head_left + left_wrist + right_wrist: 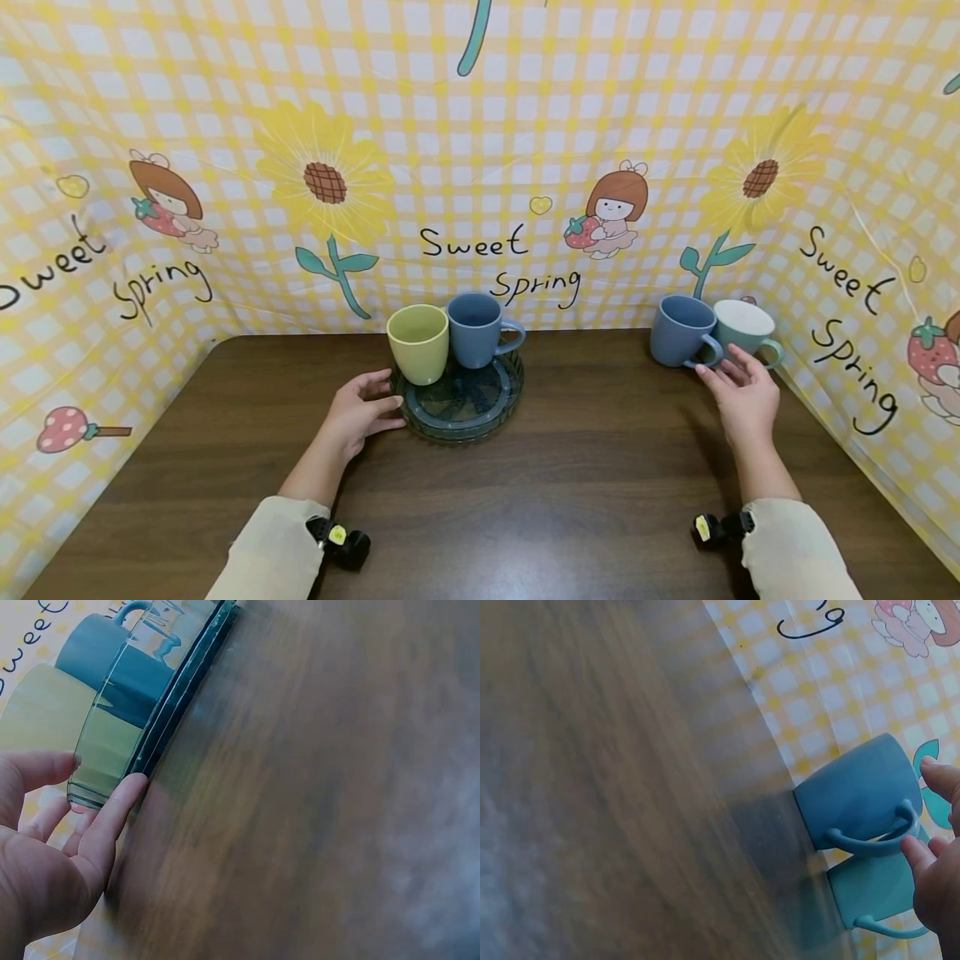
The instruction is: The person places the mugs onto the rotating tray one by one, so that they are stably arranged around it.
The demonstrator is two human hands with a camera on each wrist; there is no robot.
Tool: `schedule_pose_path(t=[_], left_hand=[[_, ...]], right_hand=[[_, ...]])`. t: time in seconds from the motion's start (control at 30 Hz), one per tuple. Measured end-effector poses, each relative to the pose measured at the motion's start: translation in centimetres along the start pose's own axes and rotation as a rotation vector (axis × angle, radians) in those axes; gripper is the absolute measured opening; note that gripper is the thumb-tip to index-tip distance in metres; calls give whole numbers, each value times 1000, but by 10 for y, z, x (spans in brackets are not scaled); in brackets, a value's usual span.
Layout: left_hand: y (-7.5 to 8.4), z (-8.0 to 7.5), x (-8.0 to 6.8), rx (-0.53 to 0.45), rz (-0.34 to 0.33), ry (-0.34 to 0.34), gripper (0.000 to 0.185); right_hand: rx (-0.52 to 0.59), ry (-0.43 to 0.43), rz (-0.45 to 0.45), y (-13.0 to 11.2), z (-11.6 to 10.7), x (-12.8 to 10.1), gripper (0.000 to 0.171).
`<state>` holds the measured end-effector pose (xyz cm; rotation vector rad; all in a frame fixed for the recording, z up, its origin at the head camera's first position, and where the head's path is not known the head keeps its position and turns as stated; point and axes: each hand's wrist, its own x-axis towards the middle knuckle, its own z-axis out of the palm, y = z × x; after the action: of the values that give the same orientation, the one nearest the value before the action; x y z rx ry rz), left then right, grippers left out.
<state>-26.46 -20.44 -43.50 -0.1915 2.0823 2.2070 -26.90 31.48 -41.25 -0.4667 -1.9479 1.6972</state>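
A round dark glass tray (491, 410) sits mid-table with a yellow-green mug (417, 343) and a blue mug (477, 329) on its far half. My left hand (393, 400) touches the tray's left rim (172, 690) with straight fingers (124, 802); the yellow-green mug (37, 705) is just beyond them. At the far right a second blue mug (681, 331) stands beside a teal mug (744, 327) with a white inside. My right hand (718, 362) reaches toward that blue mug (855, 791) with its fingers extended. One fingertip (917, 851) is at its handle and grips nothing.
The dark wooden table (570, 475) is walled at the back and both sides by a yellow checked cloth (480, 167) with sunflowers and "Sweet Spring" print. Both right-hand mugs stand close to the cloth's right corner.
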Motion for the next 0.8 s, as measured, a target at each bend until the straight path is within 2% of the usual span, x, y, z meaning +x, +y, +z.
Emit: schedule_pose_path(t=[0.13,0.4,0.67,0.8], left_hand=[[-1,2,-1,-1,10,6,61],[0,4,-4,-3,6,14,62],[1,6,-6,-9,1,22,64],[-1,6,-5,-13,-3,21,67]], right_hand=[[-29,15,26,4,-1,3,65],[-136,44,23,15,0,9,62],[-47,71,74,17,6,15,59],[-6,81,69,20,9,18,57]])
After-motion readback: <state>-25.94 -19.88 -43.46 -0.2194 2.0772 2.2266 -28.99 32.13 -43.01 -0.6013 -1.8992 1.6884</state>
